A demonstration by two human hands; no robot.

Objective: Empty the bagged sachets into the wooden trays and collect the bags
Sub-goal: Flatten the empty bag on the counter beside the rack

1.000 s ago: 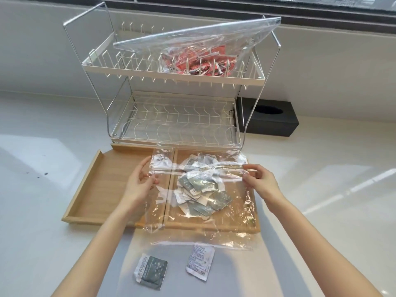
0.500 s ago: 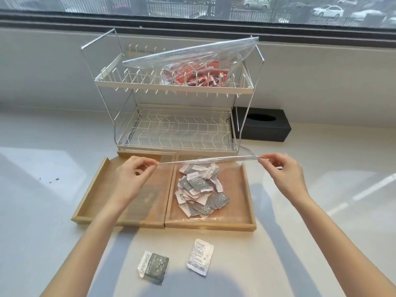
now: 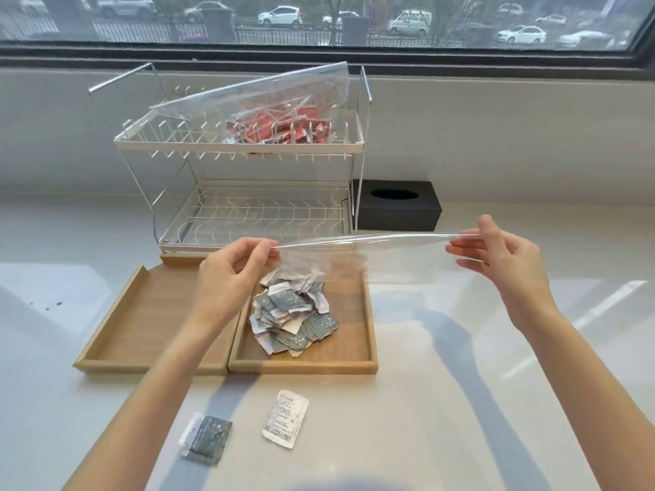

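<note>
An empty clear bag [image 3: 354,249] is stretched flat in the air between my left hand [image 3: 234,274] and my right hand [image 3: 503,256], each pinching one end. Below it, the right wooden tray [image 3: 354,363] holds a heap of grey-green and white sachets [image 3: 292,317]. The left wooden tray [image 3: 141,320] has nothing in it. Two loose sachets lie on the counter in front: a dark one [image 3: 207,434] and a white one [image 3: 285,418]. A second clear bag with red sachets [image 3: 280,111] rests on the top shelf of the wire rack [image 3: 241,147].
A black tissue box [image 3: 397,205] stands right of the rack against the wall. The rack's lower shelf [image 3: 255,216] is bare. The white counter [image 3: 478,384] extends to the right and front. A window runs along the back.
The bag has lifted off the right tray, leaving the sachets heaped there, and both hands have drawn it up and to the right, pulled taut. My view has tilted up.
</note>
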